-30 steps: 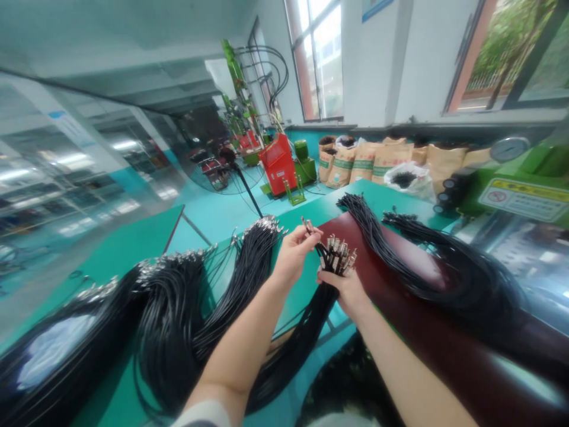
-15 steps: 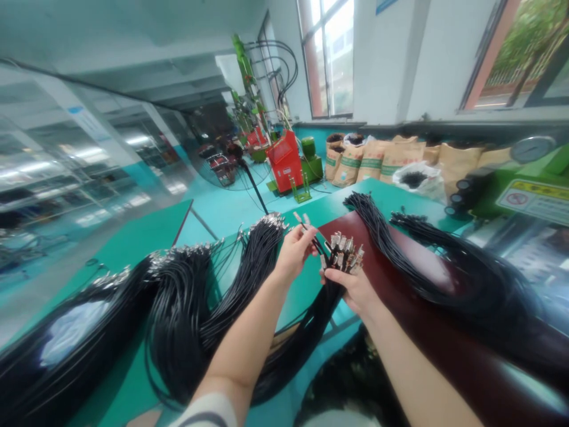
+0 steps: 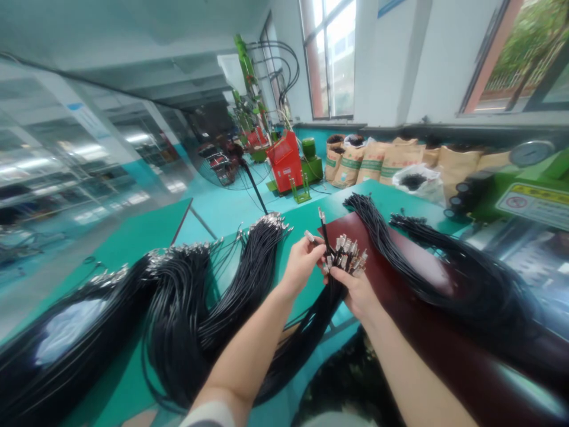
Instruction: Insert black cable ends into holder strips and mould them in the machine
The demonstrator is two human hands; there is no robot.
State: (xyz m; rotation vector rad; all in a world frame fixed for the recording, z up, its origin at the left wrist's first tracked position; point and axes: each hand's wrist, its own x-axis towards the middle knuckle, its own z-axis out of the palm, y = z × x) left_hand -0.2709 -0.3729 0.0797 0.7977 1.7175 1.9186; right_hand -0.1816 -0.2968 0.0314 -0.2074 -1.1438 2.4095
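In the head view, a person's right hand (image 3: 357, 292) gripped a bundle of black cables (image 3: 329, 300) beside a green table (image 3: 302, 224); the left hand (image 3: 301, 261) pinched a metal-tipped end (image 3: 310, 236). A loosened right grip could have spilled strands.

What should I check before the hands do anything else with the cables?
1. Right hand holding the bundle: ok, it grips just below the metal ends.
2. Left hand holding a cable: ok, its metal end pokes out past the fingers.
3. Metal ends level: not ok, they fan out and one sticks up highest.
4. Big pile lying on the green table: ok.
5. Bundle free of tangles lower down: cannot tell, an arm hides part.
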